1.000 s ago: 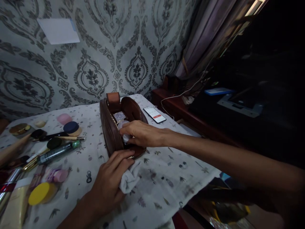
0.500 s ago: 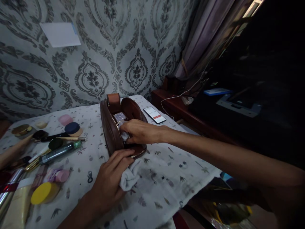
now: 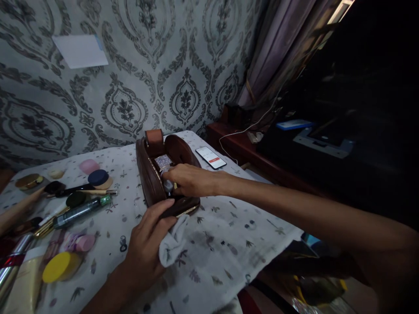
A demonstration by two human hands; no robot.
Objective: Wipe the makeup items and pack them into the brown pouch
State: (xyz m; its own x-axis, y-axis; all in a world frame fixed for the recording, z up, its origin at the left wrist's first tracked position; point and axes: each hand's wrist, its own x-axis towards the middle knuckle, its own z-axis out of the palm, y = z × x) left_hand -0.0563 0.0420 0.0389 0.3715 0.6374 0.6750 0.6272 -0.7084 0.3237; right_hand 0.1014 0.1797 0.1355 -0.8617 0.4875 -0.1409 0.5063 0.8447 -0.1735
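A brown leather zip bag [image 3: 147, 179] stands unzipped, its mouth facing up. My right hand [image 3: 188, 179] reaches inside with fingers bent around a pale, translucent item [image 3: 168, 183], whose kind I cannot make out. Beside it in the bag sits a silvery glitter-covered square [image 3: 163, 162]. At the bag's near end, my left hand [image 3: 149, 240] rests its fingers against the zipped edge. A crumpled white cloth [image 3: 173, 245] is tucked in its grip under the fingers. The fingertips of my right hand are partly hidden within the bag.
To the left lie several cosmetics: a yellow-capped jar [image 3: 61, 266], a cream tube [image 3: 28, 279], a green-tipped bottle [image 3: 80, 211], a blue-lidded jar [image 3: 99, 178] and a pink sponge [image 3: 89, 166]. A lit phone [image 3: 211, 158] lies right of the bag, near a white cable [image 3: 242, 132].
My left fingers have slid slightly left and up along the bag's near edge, cloth still held. My right hand stays inside the bag. The whole view has shifted a little.
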